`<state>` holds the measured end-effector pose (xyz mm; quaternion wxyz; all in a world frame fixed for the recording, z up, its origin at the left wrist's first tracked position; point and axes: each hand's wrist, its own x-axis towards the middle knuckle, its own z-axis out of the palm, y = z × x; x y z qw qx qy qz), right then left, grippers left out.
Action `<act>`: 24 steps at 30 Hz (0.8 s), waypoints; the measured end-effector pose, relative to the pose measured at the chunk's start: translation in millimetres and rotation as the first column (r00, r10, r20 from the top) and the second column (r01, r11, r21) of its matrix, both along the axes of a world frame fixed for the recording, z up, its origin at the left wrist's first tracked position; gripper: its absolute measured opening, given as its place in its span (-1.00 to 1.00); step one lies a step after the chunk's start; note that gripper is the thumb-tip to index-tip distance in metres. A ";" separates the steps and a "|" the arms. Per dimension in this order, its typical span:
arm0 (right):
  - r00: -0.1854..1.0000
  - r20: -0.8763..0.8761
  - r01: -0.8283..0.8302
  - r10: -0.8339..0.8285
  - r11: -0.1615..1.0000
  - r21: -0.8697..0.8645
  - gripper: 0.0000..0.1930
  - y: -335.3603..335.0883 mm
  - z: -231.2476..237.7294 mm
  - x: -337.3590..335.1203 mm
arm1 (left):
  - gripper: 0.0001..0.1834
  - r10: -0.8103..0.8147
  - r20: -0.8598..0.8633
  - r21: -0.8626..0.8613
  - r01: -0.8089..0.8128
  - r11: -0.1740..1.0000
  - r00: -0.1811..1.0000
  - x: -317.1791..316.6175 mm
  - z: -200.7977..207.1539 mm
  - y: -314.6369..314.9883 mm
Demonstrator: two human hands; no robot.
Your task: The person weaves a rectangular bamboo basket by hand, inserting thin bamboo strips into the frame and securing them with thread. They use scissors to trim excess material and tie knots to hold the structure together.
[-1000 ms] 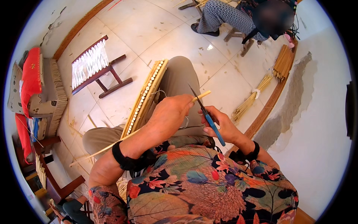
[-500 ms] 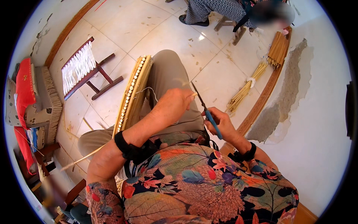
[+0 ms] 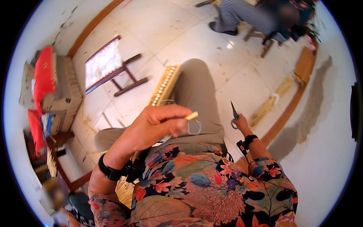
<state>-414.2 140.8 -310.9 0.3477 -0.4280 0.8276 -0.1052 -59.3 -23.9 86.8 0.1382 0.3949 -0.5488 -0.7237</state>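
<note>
My left hand (image 3: 160, 123) pinches a pale straw stalk (image 3: 193, 116), its cut end poking out past thumb and forefinger. Loops of thin white string (image 3: 194, 128) hang just beneath that end. Over on the right, my right hand (image 3: 242, 123) grips scissors (image 3: 234, 110), the dark blades pointing up and away, apart from the stalk. A bound row of straw stalks (image 3: 166, 85) leans along my thigh, partly covered by the left hand. Its near part is hidden behind my forearm.
A dark wooden folding stool with white webbing (image 3: 104, 62) stands far left. Straw bundles, one tied (image 3: 272, 102) and one thicker (image 3: 304, 66), lie along the right wall. A cushioned seat with red cloth (image 3: 44, 75) is at left. Another person (image 3: 242, 17) sits far right.
My left hand has come nearer and lower with the stalk. The scissors and right hand have moved away to the right, and the view has shifted.
</note>
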 end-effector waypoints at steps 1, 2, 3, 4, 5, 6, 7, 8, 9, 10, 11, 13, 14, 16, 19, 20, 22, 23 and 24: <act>1.000 -0.028 0.008 -0.007 0.999 0.036 -0.56 8.5 -28.0 -7.6 | -0.76 0.004 -0.004 0.068 -0.004 0.998 1.000 7.6 6.3 0.2; 0.999 -0.053 0.010 -0.006 0.997 0.078 -0.57 10.9 -49.7 -6.5 | -0.76 0.042 0.030 0.050 -0.044 0.998 0.999 12.3 13.7 2.5; 0.999 -0.044 0.012 -0.008 0.997 0.079 -0.58 1.5 -55.8 8.1 | -0.76 0.093 0.075 0.035 -0.096 0.995 0.993 17.8 23.1 8.9; 0.999 -0.040 0.016 -0.013 0.996 0.086 -0.59 -3.6 -52.8 21.7 | -0.76 0.141 0.116 0.023 -0.144 0.989 0.983 24.9 33.4 16.5; 0.998 -0.048 0.036 -0.032 0.995 0.091 -0.60 -8.7 -56.2 28.9 | -0.77 0.167 0.188 -0.011 -0.168 0.986 0.968 30.9 40.2 19.7; 0.999 -0.046 0.009 -0.004 0.994 0.106 -0.61 -15.2 -60.8 37.2 | -0.78 0.203 0.235 -0.077 -0.190 0.979 0.951 37.7 41.8 23.6; 0.999 -0.049 -0.014 0.020 0.993 0.119 -0.61 -22.7 -64.6 39.5 | -0.79 0.236 0.275 -0.142 -0.203 0.969 0.932 42.2 42.8 27.4; 0.998 -0.052 -0.035 0.042 0.991 0.133 -0.61 -29.1 -69.0 44.1 | -0.80 0.267 0.315 -0.206 -0.209 0.956 0.911 45.5 43.8 29.9; 0.998 -0.018 -0.058 0.062 0.984 0.169 -0.62 -36.2 -74.3 50.8 | -0.80 0.279 0.341 -0.261 -0.194 0.946 0.898 47.1 46.4 30.9; 0.997 -0.002 -0.070 0.071 0.981 0.183 -0.62 -38.6 -84.3 52.8 | -0.79 0.296 0.341 -0.256 -0.215 0.942 0.892 50.6 43.3 33.1; 0.997 0.006 -0.071 0.072 0.978 0.196 -0.62 -39.6 -95.3 50.5 | -0.78 0.307 0.333 -0.249 -0.230 0.941 0.892 54.2 38.1 34.0; 0.996 0.018 -0.085 0.083 0.975 0.207 -0.62 -40.0 -103.7 45.6 | -0.75 0.333 0.334 -0.226 -0.268 0.936 0.882 56.6 32.7 35.7; 0.995 0.023 -0.096 0.093 0.974 0.205 -0.62 -38.4 -101.9 45.8 | -0.74 0.348 0.344 -0.210 -0.290 0.934 0.872 56.6 30.5 36.9; 0.992 0.066 -0.123 0.110 0.965 0.231 -0.62 -37.5 -101.9 47.1 | -0.73 0.381 0.353 -0.207 -0.326 0.922 0.855 58.0 28.3 39.4; 0.988 0.091 -0.145 0.125 0.957 0.252 -0.60 -34.4 -122.5 29.5 | -0.69 0.364 0.296 -0.223 -0.307 0.925 0.883 62.5 20.7 35.6; 0.982 0.075 -0.187 0.174 0.954 0.236 -0.63 -32.6 -123.8 23.7 | -0.69 0.355 0.294 -0.212 -0.302 0.929 0.887 61.5 16.0 34.0; 0.959 0.044 -0.282 0.279 0.936 0.210 -0.68 -27.5 -116.9 15.2 | -0.68 0.344 0.293 -0.189 -0.299 0.936 0.892 60.3 10.6 34.4; 0.923 0.021 -0.381 0.384 0.906 0.185 -0.73 -29.2 -108.6 8.7 | -0.70 0.369 0.258 -0.198 -0.325 0.925 0.893 56.8 10.1 36.0; 0.958 0.033 -0.285 0.284 0.950 0.123 -0.72 -33.0 -101.2 3.6 | -0.71 0.360 0.257 -0.186 -0.320 0.929 0.897 59.1 7.8 37.5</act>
